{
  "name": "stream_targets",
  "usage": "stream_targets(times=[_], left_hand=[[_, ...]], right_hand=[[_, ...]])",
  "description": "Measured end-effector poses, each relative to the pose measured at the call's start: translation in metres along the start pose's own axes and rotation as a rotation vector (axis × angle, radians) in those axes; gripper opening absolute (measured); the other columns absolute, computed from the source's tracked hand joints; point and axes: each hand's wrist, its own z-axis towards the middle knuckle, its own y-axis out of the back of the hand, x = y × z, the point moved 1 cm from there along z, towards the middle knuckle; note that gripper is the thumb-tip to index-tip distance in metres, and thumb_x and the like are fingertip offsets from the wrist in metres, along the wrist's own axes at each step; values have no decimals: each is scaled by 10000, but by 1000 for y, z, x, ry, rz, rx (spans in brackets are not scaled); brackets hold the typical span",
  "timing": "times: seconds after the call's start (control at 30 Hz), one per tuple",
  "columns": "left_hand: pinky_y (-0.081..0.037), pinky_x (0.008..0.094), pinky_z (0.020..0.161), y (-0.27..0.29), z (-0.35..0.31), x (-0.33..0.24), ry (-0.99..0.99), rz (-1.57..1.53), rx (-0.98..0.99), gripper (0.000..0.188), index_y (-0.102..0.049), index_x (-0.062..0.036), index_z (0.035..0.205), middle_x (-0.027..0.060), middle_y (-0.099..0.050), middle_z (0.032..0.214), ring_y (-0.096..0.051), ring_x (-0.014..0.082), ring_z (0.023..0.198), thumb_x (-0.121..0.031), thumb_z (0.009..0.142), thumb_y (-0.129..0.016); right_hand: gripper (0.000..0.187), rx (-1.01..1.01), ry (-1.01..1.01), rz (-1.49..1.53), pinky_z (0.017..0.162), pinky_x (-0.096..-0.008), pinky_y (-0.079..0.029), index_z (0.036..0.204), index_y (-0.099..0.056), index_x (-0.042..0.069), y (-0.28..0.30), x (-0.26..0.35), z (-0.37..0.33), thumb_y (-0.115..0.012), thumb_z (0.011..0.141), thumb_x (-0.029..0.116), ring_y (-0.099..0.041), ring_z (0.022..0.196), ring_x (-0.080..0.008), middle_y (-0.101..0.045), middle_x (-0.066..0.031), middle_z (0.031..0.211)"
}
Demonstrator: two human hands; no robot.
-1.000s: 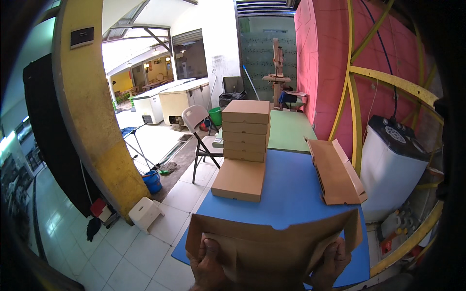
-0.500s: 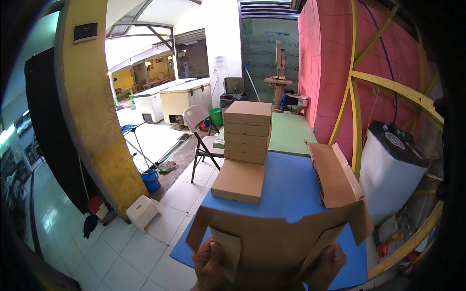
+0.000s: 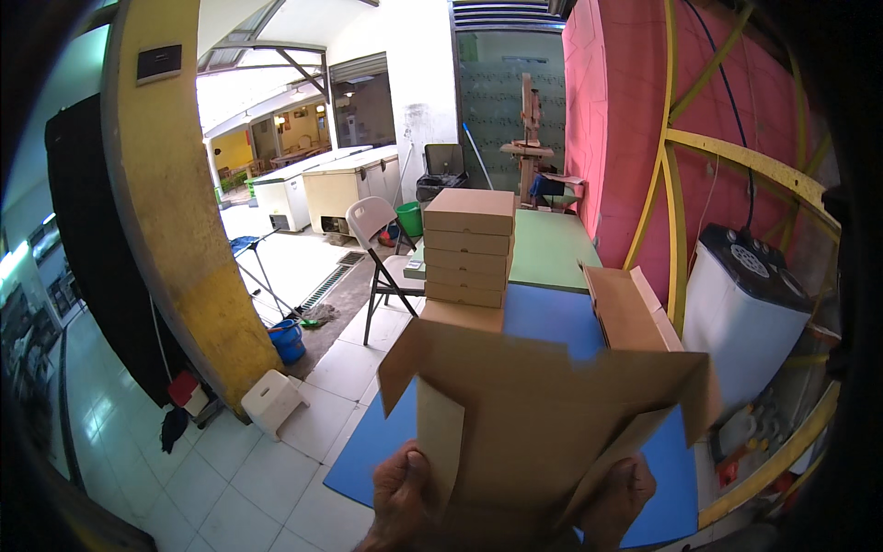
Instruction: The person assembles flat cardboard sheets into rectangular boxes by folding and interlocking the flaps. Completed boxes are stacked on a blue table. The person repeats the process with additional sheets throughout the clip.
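Observation:
A partly folded brown cardboard box (image 3: 538, 423) is held up in front of me over the near part of the blue table (image 3: 359, 460). Its side flaps stand up, and its lid panel spreads away from me. My left hand (image 3: 402, 483) pinches the left side flap between thumb and fingers. On the opposite side, my right hand (image 3: 625, 492) grips the right flap with its fingers closed. Behind the held box rises a stack of closed cardboard boxes (image 3: 467, 248), the lowest one partly hidden. Unfolded cardboard (image 3: 635, 308) lies on the table's right side.
A green table (image 3: 552, 248) adjoins the blue one at the far end. Left of the stack stands a folding chair (image 3: 386, 248). A white stool (image 3: 273, 403) and a blue bucket (image 3: 287, 340) are on the tiled floor. To the right is a washing machine (image 3: 740, 322) beside yellow metal framing.
The held box has risen and tilted up, with its far panel now covering most of the stack's lowest box and part of the loose cardboard. Both hands keep their grip.

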Motion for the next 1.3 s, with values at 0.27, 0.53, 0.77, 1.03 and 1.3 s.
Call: stream_targets(times=[0.27, 0.53, 0.77, 1.03, 1.3], left_hand=[[-507, 269, 785, 4, -7, 0, 66, 76, -182, 380, -666, 36, 1144, 29, -706, 974, -618, 94, 872, -285, 1089, -470], [-533, 306, 775, 11, 12, 4, 198, 266, 242, 236, -655, -25, 1207, 74, -727, 964, -674, 158, 867, -87, 1006, -547], [-569, 347, 692, 30, 13, 8, 37, 563, 309, 274, -688, -62, 1138, 121, -748, 890, -739, 250, 772, 14, 880, -635], [-558, 336, 670, 25, 21, 11, 50, 469, 230, 248, -692, -72, 1132, 126, -731, 872, -715, 201, 734, -20, 892, -659], [-549, 309, 834, 38, 41, 44, 350, -236, 631, 366, -596, 27, 1318, 85, -738, 1059, -692, 174, 944, -220, 1050, -558]], right_hand=[[296, 41, -249, -34, 663, -252, -408, 879, -585, 8, -6, -5, -8, -545, 1055, 242, -502, 725, -62, -563, 32, 766], [287, 116, -53, -433, 639, -262, -423, 883, -599, -16, 13, -3, 2, -543, 1034, 221, -509, 698, -69, -563, 39, 741], [90, 363, -260, -384, 663, -290, -506, 957, -659, -26, 31, 12, 19, -634, 906, 44, -635, 728, -113, -684, -49, 791], [165, 507, -143, -520, 645, -292, -565, 920, -690, -6, 36, 4, 22, -691, 759, -44, -725, 699, -150, -746, -100, 792], [104, 255, -234, -402, 639, -264, -530, 861, -676, -12, 49, -19, 32, -683, 766, -56, -645, 706, -87, -723, -56, 793]])
